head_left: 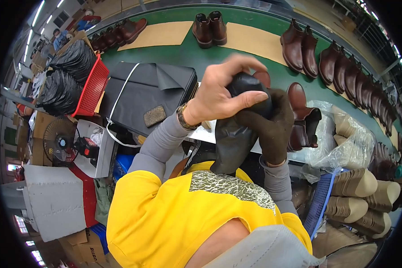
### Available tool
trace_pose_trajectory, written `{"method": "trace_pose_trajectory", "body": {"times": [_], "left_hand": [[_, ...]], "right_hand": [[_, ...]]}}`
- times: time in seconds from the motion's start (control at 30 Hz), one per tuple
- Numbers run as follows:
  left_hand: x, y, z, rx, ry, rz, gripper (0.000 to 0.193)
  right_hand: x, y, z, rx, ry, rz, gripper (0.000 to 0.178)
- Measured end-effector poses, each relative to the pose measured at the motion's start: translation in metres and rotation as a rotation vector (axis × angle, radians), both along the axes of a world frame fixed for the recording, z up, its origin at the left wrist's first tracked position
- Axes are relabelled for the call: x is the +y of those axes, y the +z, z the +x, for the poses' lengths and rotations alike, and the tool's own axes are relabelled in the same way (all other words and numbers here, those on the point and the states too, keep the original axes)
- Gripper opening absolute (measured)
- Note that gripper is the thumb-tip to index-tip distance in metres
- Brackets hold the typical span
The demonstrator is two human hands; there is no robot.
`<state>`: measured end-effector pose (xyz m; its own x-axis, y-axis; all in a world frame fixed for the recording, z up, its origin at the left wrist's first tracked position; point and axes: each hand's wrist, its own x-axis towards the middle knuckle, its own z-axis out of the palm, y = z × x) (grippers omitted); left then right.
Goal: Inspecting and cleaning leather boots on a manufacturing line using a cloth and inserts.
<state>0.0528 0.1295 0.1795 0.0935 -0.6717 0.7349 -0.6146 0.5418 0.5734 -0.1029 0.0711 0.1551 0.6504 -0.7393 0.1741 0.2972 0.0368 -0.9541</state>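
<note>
My left hand (230, 87), bare with a bracelet at the wrist, curves its fingers and thumb round the rounded top of a glossy black cover (235, 145). The cover is drawn tight over something rounded at the top and hangs in loose folds toward my yellow shirt; what is inside is hidden. In a dark brown glove, my right hand (274, 127) grips the same cover from the right side. A reddish-brown tip shows just behind my left fingers. Right of the glove, a brown ankle boot (302, 120) sits on the bench.
Brown boots (292, 47) line the far side of the green bench on tan card sheets (259, 40). Left lie black sheets (143, 89) with a white cord, a rough block (154, 116) and a red basket (91, 85). Clear plastic bags (344, 138) and beige shoe inserts (355, 185) are right.
</note>
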Motion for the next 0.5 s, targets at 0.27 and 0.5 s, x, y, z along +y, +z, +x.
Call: {"method": "trace_pose_trajectory", "body": {"times": [0.27, 0.5], "left_hand": [[-0.023, 0.010, 0.003, -0.342, 0.020, -0.405, 0.077], [-0.009, -0.003, -0.009, 0.056, -0.154, -0.146, 0.107]], "right_hand": [[-0.028, -0.001, -0.016, 0.124, 0.381, -0.284, 0.042], [-0.003, 0.034, 0.000, 0.077, -0.120, -1.185, 0.050]]}}
